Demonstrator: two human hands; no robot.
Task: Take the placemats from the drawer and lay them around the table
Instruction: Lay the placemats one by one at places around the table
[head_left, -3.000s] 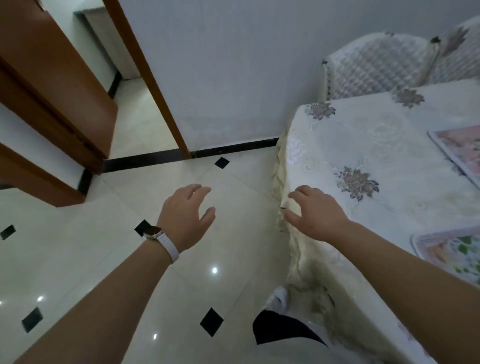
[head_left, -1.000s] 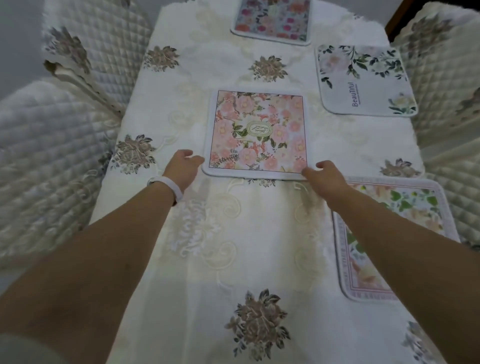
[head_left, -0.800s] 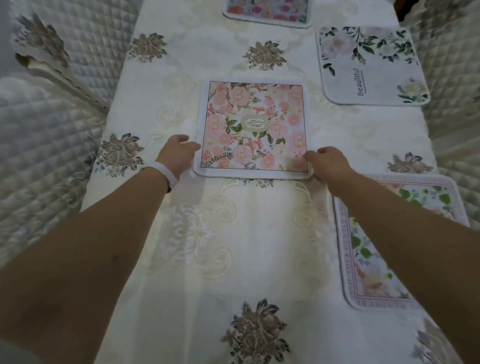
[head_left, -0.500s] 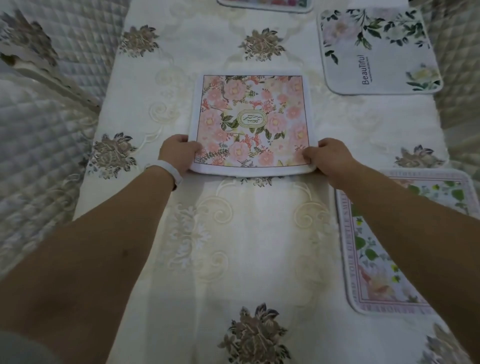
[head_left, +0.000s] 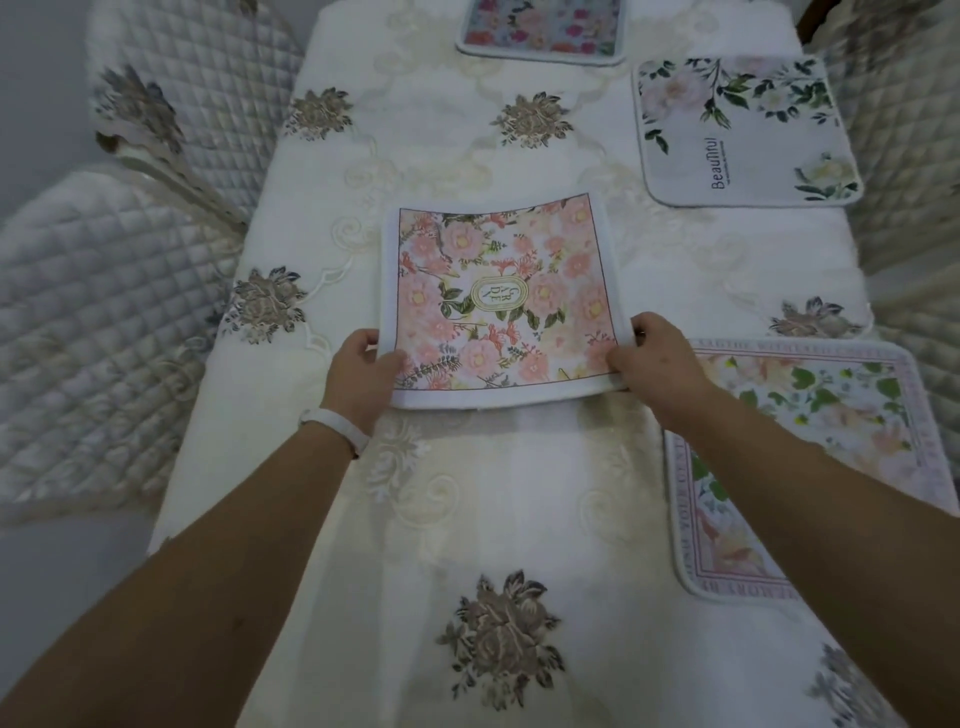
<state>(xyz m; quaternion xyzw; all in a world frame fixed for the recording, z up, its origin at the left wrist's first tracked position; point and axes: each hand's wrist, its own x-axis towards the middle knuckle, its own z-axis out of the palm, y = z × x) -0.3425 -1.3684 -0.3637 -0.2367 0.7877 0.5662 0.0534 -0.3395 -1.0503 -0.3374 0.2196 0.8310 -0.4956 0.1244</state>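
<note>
- The left hand (head_left: 360, 375) pinches the near left corner of the pink floral placemat (head_left: 501, 299), thumb on top and fingers tucked under the white border; a white wristband (head_left: 335, 427) sits at that wrist.
- The right hand (head_left: 655, 359) grips the near right corner the same way, closed on the edge.
- The mat's near edge looks raised off the tablecloth (head_left: 498, 509), while its far edge seems to rest on the cloth in the middle of the table.
- Judging by this, the step in hand is shifting this mat out of the centre to a seat position; the next move calls for lifting or sliding it level toward a free side, probably the left, then flattening it square to the edge.
- Three other mats lie flat: a leafy bordered placemat (head_left: 810, 457) just beside the right forearm, a white "Beautiful" placemat (head_left: 743, 130) further along the right, and a colourful floral placemat (head_left: 540, 28) at the far end.
- Quilted chair covers (head_left: 109, 312) flank the table.
</note>
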